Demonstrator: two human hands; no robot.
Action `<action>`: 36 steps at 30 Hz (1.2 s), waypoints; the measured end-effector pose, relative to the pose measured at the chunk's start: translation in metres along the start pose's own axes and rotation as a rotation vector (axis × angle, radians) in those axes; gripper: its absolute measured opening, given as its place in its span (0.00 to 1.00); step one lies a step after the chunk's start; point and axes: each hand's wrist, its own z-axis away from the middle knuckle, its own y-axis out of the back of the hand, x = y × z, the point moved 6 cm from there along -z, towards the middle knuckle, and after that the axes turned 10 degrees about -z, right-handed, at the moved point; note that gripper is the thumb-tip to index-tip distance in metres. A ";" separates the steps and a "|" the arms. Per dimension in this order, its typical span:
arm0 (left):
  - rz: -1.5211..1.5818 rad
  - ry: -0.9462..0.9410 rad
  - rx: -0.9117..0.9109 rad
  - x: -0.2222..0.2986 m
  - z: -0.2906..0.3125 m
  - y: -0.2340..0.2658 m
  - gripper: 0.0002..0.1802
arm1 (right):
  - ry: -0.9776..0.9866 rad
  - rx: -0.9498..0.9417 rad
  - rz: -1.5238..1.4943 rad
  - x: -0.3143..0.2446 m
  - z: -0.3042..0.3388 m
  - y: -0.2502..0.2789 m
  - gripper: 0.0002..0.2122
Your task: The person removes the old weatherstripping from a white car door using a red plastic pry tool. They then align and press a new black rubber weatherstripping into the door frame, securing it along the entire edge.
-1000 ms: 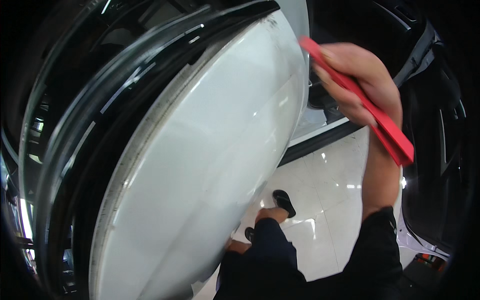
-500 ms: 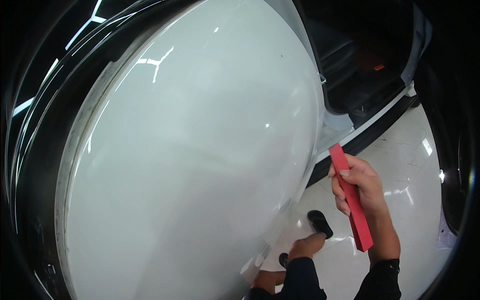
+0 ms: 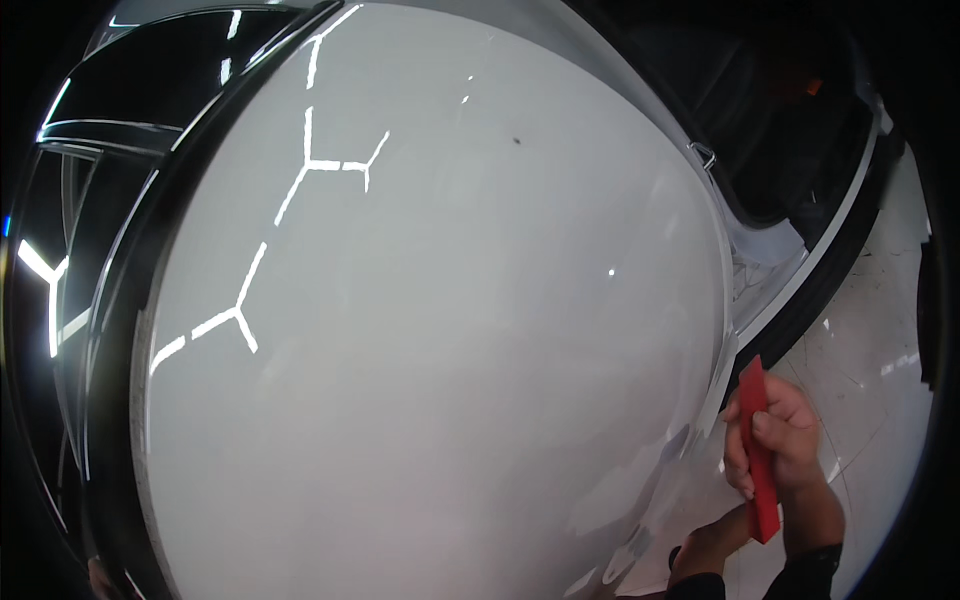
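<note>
My right hand [image 3: 785, 440] is closed round a long red squeegee [image 3: 760, 460], a straight bar with a slanted upper end, thumb laid across its face. The squeegee points upward beside the right edge of a large glossy white car panel [image 3: 430, 300]; I cannot tell whether it touches anything. A small dark spot [image 3: 516, 141] shows on the upper part of the panel. What looks like a loose clear film edge [image 3: 628, 555] hangs at the panel's lower right. My left hand is not in view.
Upper right, an open doorway shows the dark car interior [image 3: 740, 110] above a black sill [image 3: 835, 260]. Glossy black bodywork [image 3: 115, 70] borders the panel on the left. A bare leg [image 3: 715, 545] stands on the pale floor [image 3: 850, 350] below my right hand.
The view has shifted, so the panel fills more of it and light reflections have moved. My right hand, still holding the squeegee, appears farther right and lower, with the bar more upright.
</note>
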 end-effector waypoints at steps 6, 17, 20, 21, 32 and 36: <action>-0.551 -0.105 0.190 -0.006 0.021 0.023 0.40 | 0.026 0.064 -0.386 0.032 0.012 -0.025 0.15; -0.833 -0.424 0.495 0.011 0.021 -0.041 0.27 | -0.430 -0.163 -0.185 -0.054 0.019 -0.236 0.15; -0.707 -0.222 0.599 0.006 0.047 -0.056 0.31 | -0.484 -0.352 -0.036 -0.060 0.007 -0.265 0.15; -0.606 -0.163 0.658 -0.005 0.057 -0.055 0.33 | -0.501 -0.392 -0.003 -0.057 0.007 -0.285 0.14; 0.226 0.446 1.085 -0.162 0.244 -0.037 0.15 | -0.676 -0.482 0.101 0.001 0.081 -0.380 0.13; 0.326 0.712 0.927 -0.257 0.321 -0.050 0.08 | -0.790 -0.430 0.225 0.068 0.150 -0.391 0.13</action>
